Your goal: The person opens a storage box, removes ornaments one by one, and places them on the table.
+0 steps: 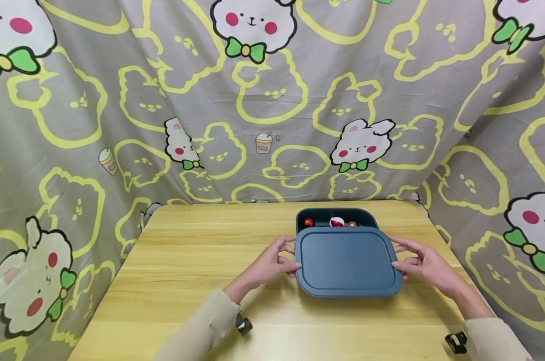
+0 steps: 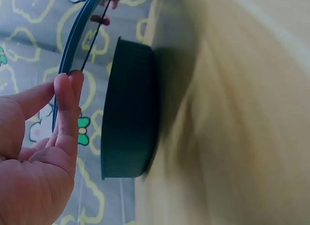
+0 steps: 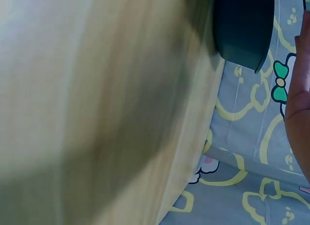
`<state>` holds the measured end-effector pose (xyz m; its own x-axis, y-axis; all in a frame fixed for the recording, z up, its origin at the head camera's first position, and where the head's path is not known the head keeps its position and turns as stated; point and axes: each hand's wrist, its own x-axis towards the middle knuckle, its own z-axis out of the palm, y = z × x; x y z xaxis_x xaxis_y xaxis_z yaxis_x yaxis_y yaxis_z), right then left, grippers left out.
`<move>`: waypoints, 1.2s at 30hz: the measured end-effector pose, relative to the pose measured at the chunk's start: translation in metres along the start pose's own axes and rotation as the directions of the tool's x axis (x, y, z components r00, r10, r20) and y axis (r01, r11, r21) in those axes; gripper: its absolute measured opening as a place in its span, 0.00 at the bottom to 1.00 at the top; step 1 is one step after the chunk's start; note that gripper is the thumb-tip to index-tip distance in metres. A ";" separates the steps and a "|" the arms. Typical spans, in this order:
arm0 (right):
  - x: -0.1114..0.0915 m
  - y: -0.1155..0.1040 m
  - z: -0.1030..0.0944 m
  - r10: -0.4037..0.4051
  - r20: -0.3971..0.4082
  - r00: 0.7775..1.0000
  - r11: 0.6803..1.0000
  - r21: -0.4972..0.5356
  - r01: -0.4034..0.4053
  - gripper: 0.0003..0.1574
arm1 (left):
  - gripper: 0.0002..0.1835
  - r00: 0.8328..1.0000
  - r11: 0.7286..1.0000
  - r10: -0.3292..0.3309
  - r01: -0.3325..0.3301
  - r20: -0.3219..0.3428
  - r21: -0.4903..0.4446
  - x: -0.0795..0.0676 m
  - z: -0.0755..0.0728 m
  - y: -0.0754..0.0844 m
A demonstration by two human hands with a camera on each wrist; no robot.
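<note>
We see the rounded-rectangular blue lid (image 1: 348, 261) raised above the deep blue container (image 2: 130, 113), with a gap between them in the left wrist view; in the head view it sits toward us from the container, so only the container's far part shows, with a red ball (image 1: 308, 222), a red-and-white ball (image 1: 337, 221) and a gold-toned ball (image 1: 352, 224) inside. The lid's long axis runs left to right, as the container's does; neither hand is nearer, for our left hand (image 1: 274, 259) pinches its left short edge and our right hand (image 1: 422, 263) pinches the right one, thumbs on top, other fingers at or under the rim. The container stands near the far edge of the counter (image 1: 195, 271), just before the patterned curtain (image 1: 254, 100); the counter runs broad to our left, narrower to our right.
</note>
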<state>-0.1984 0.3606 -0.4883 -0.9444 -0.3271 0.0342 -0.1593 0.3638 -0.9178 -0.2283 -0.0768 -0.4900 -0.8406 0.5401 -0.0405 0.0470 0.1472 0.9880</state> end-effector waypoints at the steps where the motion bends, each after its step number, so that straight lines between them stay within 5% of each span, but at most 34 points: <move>1: -0.002 0.001 0.000 0.003 0.014 1.000 1.000 0.009 -0.003 0.44 | 0.39 1.000 1.000 -0.006 0.006 0.005 -0.002 -0.002 0.001 -0.001; 11: -0.013 0.013 0.002 -0.010 0.191 0.982 0.995 0.099 -0.009 0.47 | 0.41 0.995 0.998 -0.056 0.059 0.088 -0.026 -0.022 0.012 -0.011; 18: -0.022 0.021 0.007 0.043 0.280 0.959 0.984 0.155 -0.090 0.50 | 0.43 0.984 0.994 -0.099 0.103 0.148 -0.023 -0.032 0.016 -0.017; 36: -0.020 0.041 0.016 0.010 0.395 0.919 0.979 0.184 -0.090 0.55 | 0.44 0.986 0.992 -0.113 0.104 0.124 0.071 -0.032 0.022 -0.036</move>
<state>-0.1812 0.3680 -0.5331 -0.7557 -0.6411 -0.1338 -0.0185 0.2250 -0.9742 -0.1910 -0.0816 -0.5273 -0.7674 0.6183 -0.1696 -0.0029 0.2612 0.9653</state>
